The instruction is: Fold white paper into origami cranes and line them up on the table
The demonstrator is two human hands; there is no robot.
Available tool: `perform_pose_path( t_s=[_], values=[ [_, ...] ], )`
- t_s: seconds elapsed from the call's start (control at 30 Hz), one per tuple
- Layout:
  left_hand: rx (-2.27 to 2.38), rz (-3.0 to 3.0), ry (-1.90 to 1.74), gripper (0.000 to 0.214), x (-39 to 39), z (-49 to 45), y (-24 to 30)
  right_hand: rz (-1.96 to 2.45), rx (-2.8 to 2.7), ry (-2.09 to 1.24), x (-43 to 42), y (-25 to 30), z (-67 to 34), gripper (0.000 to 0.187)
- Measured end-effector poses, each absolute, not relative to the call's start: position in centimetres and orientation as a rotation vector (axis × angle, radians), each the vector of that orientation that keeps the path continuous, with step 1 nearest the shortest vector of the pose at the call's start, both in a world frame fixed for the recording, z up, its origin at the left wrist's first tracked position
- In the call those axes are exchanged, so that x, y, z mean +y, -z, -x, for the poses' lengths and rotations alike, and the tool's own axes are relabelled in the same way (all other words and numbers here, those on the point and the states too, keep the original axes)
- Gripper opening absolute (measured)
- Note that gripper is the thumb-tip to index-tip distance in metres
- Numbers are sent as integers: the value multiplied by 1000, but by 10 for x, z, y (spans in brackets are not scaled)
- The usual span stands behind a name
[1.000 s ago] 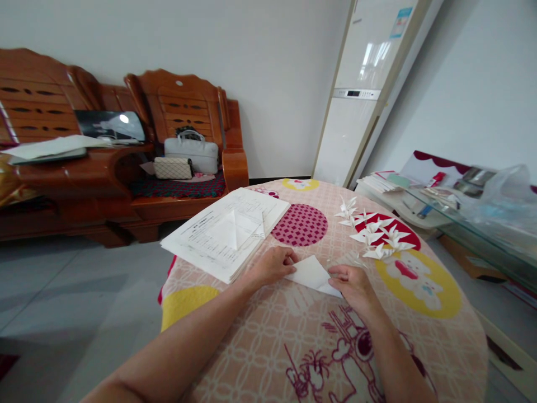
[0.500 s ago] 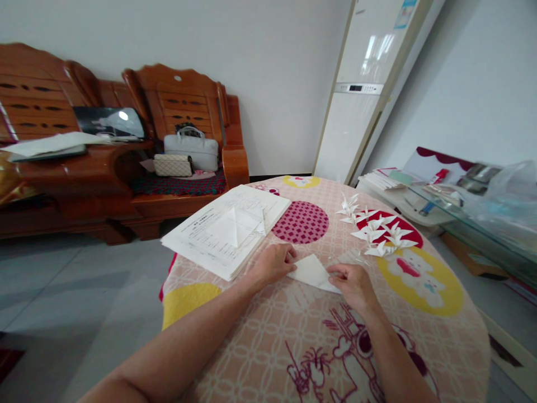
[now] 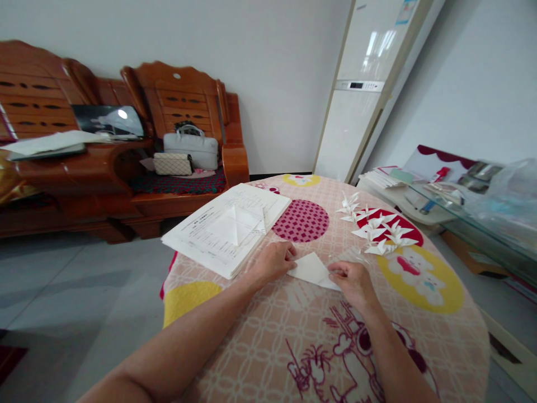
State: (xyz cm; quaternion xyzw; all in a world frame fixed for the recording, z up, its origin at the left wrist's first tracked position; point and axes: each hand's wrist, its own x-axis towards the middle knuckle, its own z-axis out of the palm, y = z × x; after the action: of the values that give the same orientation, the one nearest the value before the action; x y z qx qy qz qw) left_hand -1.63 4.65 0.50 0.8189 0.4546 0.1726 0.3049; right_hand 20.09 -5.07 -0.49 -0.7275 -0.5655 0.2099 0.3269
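A folded piece of white paper (image 3: 311, 266) lies on the patterned tablecloth (image 3: 260, 330) between my two hands. My left hand (image 3: 276, 261) rests at the paper's left corner, its fingers curled in and closed on that edge. At the right end, my right hand (image 3: 352, 280) pinches the paper between thumb and fingers. Just past my right hand, a strip of clear plastic (image 3: 351, 256) seems to lie on the cloth. Several folded white paper cranes (image 3: 380, 229) are grouped farther right.
Left of my hands sits a stack of printed sheets (image 3: 201, 235) with a folded white paper square (image 3: 237, 225) on top. A glass shelf (image 3: 448, 207) with a plastic bag (image 3: 503, 190) stands at the right. Wooden chairs (image 3: 180, 95) and an air conditioner (image 3: 352, 123) line the wall.
Both hands stay almost in place on the folded paper; the right fingers have shifted very slightly at its right edge. Nothing else has visibly moved.
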Motion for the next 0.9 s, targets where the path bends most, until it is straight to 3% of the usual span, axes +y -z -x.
perform_pose_path(
  t_s=[0.57,0.73,0.9],
  values=[
    [1209,-2298,-451,26,38,13,-10,1920,-1489,-547,-49,6,-201,20],
    [837,-2483,-634,44,37,8,-1,1917,-1471,-562,-50,5,-200,18],
    [527,-2536,-506,48,35,5,5,1926,-1445,-599,-49,5,-199,20]
  ],
)
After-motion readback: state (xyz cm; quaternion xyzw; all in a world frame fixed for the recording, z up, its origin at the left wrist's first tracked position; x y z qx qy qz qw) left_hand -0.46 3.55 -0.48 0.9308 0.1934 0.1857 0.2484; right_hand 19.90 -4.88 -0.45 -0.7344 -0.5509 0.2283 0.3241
